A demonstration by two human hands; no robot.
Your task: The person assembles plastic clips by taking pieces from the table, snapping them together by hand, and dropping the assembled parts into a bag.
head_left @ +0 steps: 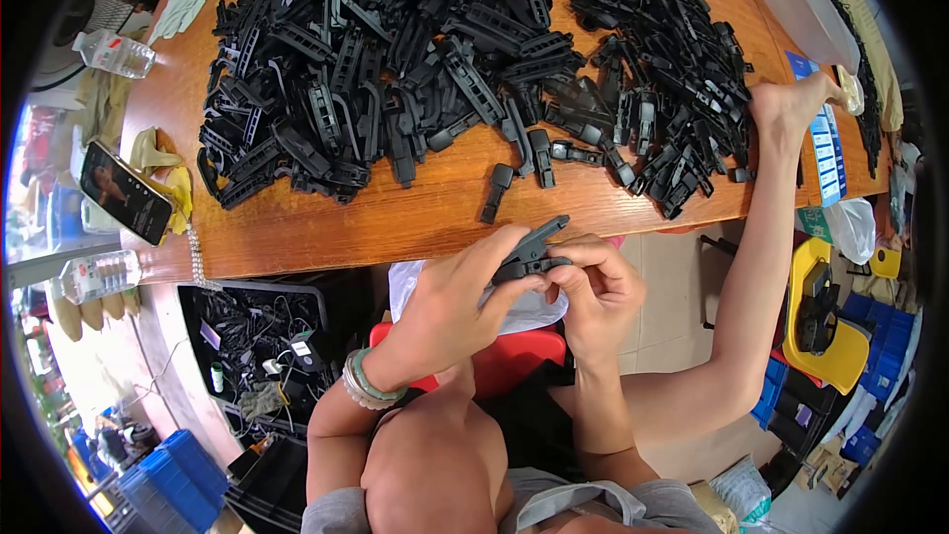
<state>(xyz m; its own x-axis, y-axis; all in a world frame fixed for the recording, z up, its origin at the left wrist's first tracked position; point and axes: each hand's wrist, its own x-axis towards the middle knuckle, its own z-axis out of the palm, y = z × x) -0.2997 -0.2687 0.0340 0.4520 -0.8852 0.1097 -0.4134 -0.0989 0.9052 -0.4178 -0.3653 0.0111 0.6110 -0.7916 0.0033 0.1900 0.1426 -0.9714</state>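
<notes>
At the near edge of the table, a black plastic piece is pinched by the left hand and right hand, its lower end seemingly hidden by the grip.

The left hand and right hand are brightly lit and fairly sharp. Well left of them, white glare washes out the rim, fringed blue, and 2 bottles gleam. Beyond them, the dark pile carries small highlights. Outward, shapes bend, detail softens and corners go black.
</notes>
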